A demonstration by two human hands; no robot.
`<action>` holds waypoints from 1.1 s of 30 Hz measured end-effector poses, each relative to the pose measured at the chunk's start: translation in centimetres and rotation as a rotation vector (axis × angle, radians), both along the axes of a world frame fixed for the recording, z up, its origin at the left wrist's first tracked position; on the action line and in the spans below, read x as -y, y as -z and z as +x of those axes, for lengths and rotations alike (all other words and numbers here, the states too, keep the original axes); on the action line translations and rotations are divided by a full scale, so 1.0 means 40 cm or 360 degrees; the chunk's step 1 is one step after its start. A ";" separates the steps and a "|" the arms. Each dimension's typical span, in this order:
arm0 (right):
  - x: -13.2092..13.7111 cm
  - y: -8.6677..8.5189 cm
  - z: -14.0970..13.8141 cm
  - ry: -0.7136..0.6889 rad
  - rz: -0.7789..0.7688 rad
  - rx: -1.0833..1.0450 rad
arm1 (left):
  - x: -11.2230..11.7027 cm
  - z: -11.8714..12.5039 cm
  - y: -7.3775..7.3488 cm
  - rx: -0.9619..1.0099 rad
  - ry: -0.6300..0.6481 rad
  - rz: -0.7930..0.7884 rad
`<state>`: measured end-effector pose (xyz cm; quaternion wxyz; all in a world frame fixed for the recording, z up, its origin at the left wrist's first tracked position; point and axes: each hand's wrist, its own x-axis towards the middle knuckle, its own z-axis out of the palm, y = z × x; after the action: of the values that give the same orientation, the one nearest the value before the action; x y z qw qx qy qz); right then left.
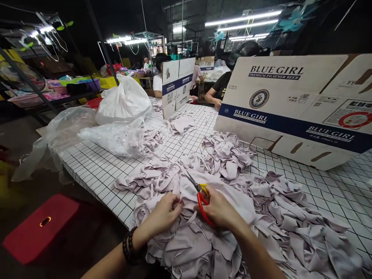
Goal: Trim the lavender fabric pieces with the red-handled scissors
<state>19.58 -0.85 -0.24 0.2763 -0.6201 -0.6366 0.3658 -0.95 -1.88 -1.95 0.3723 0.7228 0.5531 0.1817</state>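
A big heap of pale lilac fabric pieces [261, 217] covers the near part of a white table with a black grid [99, 170]. My left hand [164, 213] pinches a fold of the lilac fabric, fingers closed on it. My right hand [219, 211] grips a pair of red-handled scissors [200, 195], blades pointing up and to the left over the cloth, close to my left fingers. A dark bead bracelet [130, 246] is on my left wrist.
A Blue Girl beer carton [293, 104] stands as a screen on the right, a smaller carton [177, 87] further back. Plastic bags [122, 104] lie at the left edge. A red stool [40, 226] is below left. Other people sit at the far end.
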 end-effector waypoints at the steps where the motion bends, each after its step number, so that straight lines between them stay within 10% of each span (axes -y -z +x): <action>1: 0.021 0.017 -0.005 0.0050 -0.0001 0.0010 | -0.003 -0.002 0.003 0.0197 -0.0007 -0.0127; 11: 0.064 0.033 0.002 0.0248 0.0003 -0.0053 | -0.035 0.020 -0.020 0.0966 0.0011 -0.0910; 24: 0.090 0.035 -0.070 0.0284 0.0118 -0.1189 | 0.012 0.057 -0.081 0.1124 0.0113 -0.0714; 33: 0.068 0.053 -0.027 0.0358 0.0193 -0.1166 | -0.007 0.087 -0.061 0.0987 0.0086 0.0072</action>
<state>18.50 -3.57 -2.37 0.5599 -0.4969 -0.4442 0.4923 2.52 -1.62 0.48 0.5118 0.6554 0.3895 0.3959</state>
